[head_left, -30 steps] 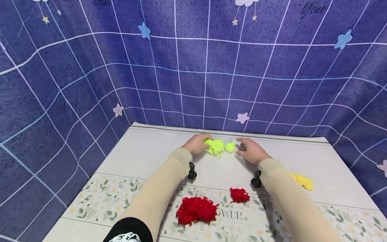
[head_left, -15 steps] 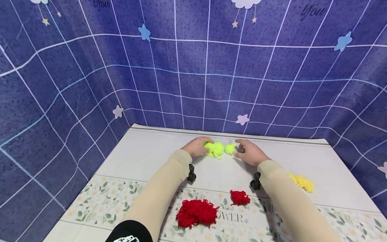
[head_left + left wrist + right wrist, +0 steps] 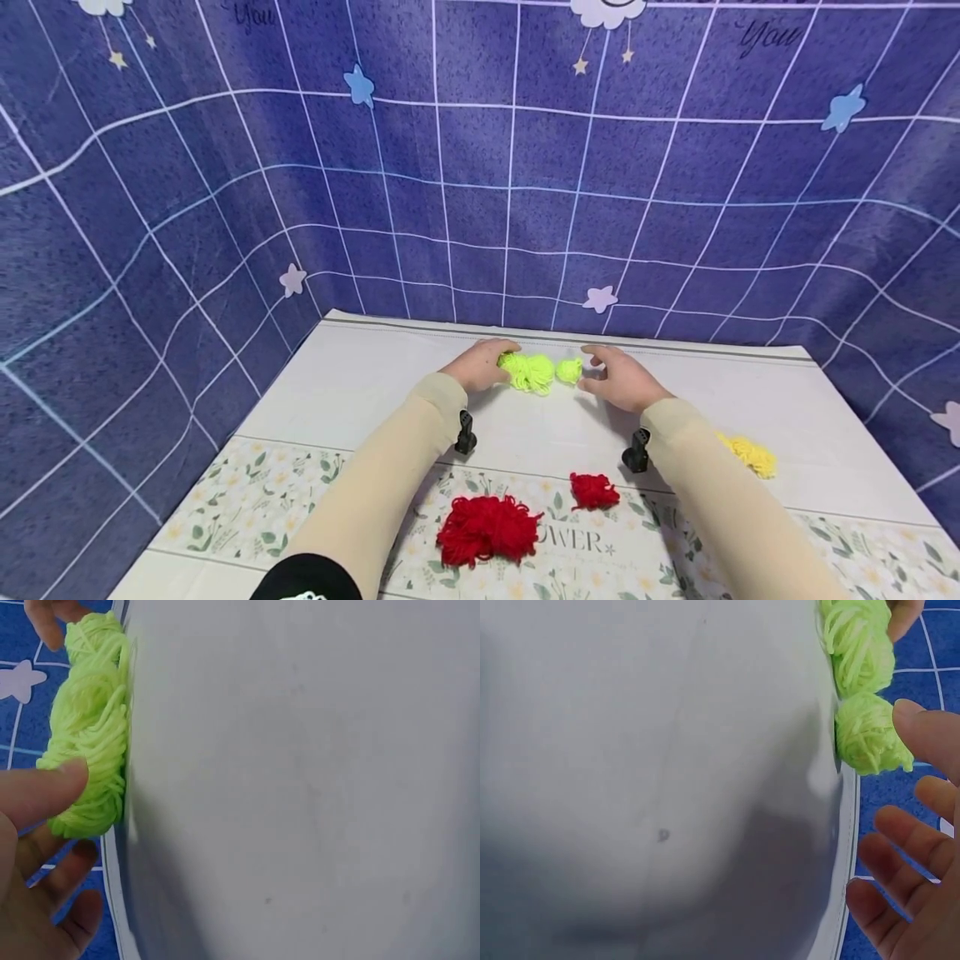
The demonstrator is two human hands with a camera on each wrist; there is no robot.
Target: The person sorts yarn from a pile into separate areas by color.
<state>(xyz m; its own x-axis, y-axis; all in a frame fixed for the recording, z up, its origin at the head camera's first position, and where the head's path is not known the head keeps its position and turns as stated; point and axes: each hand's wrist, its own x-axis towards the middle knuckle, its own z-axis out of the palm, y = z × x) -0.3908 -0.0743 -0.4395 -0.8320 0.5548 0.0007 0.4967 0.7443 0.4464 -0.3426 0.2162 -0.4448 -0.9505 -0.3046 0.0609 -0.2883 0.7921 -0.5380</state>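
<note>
Near the back edge of the white tabletop lies a bundle of neon yellow-green yarn. My left hand holds its left end, the thumb lying over the strands and the other fingers at the end and behind. Just right of the bundle sits a small ball of the same neon yarn; the two lie end to end in the wrist views. My right hand is beside this ball, its thumb tip right at the ball's side and its other fingers spread apart and relaxed.
A large red yarn bundle and a smaller red one lie nearer on the floral strip. Yellow yarn lies to the right, partly behind the right sleeve. A blue gridded curtain rises behind the table.
My left hand has shifted slightly left, and more of the neon bundle's left end shows. The right hand has hardly moved. The view has tilted up a little.
</note>
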